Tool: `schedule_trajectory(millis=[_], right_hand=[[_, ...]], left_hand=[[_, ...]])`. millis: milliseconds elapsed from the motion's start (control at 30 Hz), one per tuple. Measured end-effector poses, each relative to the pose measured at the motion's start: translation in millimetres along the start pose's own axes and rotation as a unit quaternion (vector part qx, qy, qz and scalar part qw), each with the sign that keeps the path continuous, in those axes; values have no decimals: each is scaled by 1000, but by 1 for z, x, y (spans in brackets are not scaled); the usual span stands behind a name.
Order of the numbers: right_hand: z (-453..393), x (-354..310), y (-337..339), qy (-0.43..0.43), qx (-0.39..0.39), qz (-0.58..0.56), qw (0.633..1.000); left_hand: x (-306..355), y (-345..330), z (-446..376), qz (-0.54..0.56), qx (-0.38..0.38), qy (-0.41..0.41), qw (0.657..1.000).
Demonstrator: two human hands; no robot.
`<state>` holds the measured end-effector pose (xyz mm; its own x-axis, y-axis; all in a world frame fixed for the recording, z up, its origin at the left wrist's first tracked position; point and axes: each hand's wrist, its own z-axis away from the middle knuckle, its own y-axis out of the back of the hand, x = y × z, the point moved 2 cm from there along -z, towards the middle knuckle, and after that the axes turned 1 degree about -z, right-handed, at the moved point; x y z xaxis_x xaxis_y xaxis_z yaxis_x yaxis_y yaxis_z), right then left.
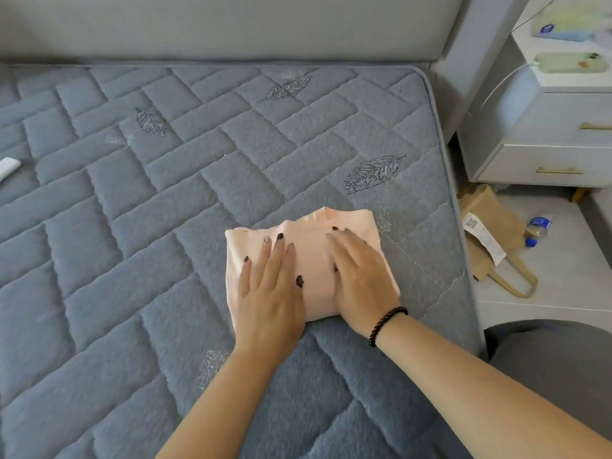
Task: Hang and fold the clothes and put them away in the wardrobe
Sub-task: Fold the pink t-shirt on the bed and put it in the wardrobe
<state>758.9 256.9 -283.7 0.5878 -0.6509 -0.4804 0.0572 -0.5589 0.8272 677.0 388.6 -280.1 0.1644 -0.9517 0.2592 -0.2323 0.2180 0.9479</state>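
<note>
A pale pink garment (314, 256), folded into a small square, lies on the blue quilted mattress (165, 200) near its right edge. My left hand (271, 286) lies flat on the garment's left half with its fingers straight and spread. My right hand (361, 276) presses flat on the right half, a dark bead bracelet on its wrist. Both palms cover much of the fabric; its far edge with a collar-like fold shows beyond my fingertips.
A grey headboard (215, 28) runs along the back. A white nightstand (556, 140) with gold handles stands to the right. On the floor beside the bed lie a brown paper bag (490, 226) and a plastic bottle (536, 228). A white object (8, 167) lies at the mattress's left edge.
</note>
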Motion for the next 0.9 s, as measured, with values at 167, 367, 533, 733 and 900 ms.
schedule_trajectory(millis=[167,367,533,733,900], right_hand=[[-6,2,-42,32,-213,79,973],[-5,34,-52,-87,-185,150,967],[-11,49,-51,-197,-156,137,958],[-13,67,-20,-231,-79,16,970],[-16,80,-4,-394,-33,-205,895]], left_hand=[[-23,-37,-16,-47,-128,54,989],[-33,-52,-23,-14,-128,119,985],[-40,-52,-22,30,-77,258,963],[-39,-38,-8,155,24,369,916],[-50,-26,-4,226,54,446,864]])
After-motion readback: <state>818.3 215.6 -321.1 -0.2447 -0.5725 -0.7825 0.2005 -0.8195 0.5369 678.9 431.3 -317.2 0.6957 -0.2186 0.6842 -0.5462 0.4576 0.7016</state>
